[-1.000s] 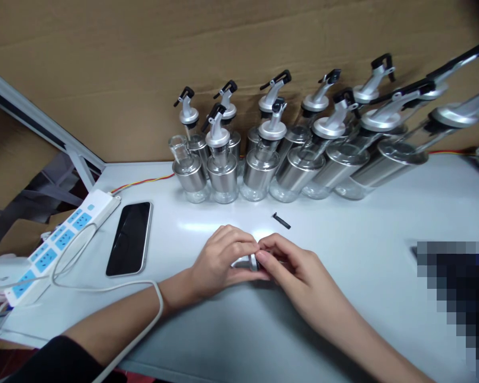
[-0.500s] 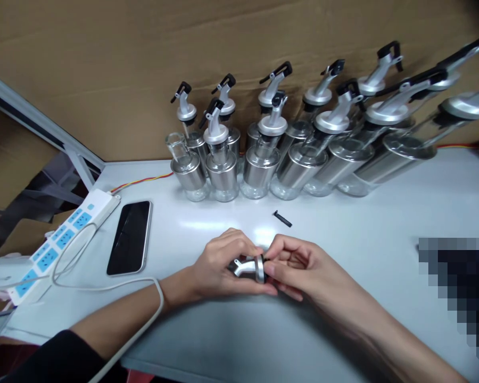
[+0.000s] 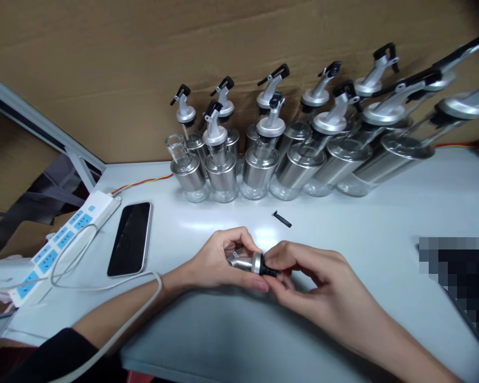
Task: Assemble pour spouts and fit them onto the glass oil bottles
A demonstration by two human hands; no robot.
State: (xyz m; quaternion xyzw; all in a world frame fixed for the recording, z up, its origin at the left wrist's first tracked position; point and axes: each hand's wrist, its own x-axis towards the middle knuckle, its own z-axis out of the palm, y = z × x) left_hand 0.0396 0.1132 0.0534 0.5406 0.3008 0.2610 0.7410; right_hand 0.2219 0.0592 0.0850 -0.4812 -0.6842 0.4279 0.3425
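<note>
Between my two hands, above the front of the table, lies a silver bottle pourer (image 3: 245, 263) on its side, its spout to the left and its black stopper end to the right. My left hand (image 3: 219, 260) is closed around its spout and silver collar. The fingers of my right hand (image 3: 307, 271) pinch the black stopper end and partly cover it. A small black lever piece (image 3: 282, 219) rests on the table beyond my hands. Behind it stands an open glass bottle (image 3: 189, 178) with a metal band and no pourer in its neck.
Several banded glass bottles (image 3: 260, 173) with silver pourers stand in rows along the cardboard wall (image 3: 143, 80). At the left lie a phone (image 3: 130, 239) and a white power strip (image 3: 59, 247). A white cable (image 3: 159, 290) crosses my left forearm. A pixelated dark area is at right.
My right hand has turned and shifted slightly right along the pourer, so more of the black stopper end shows. My left fingers have opened out a little around the collar.
</note>
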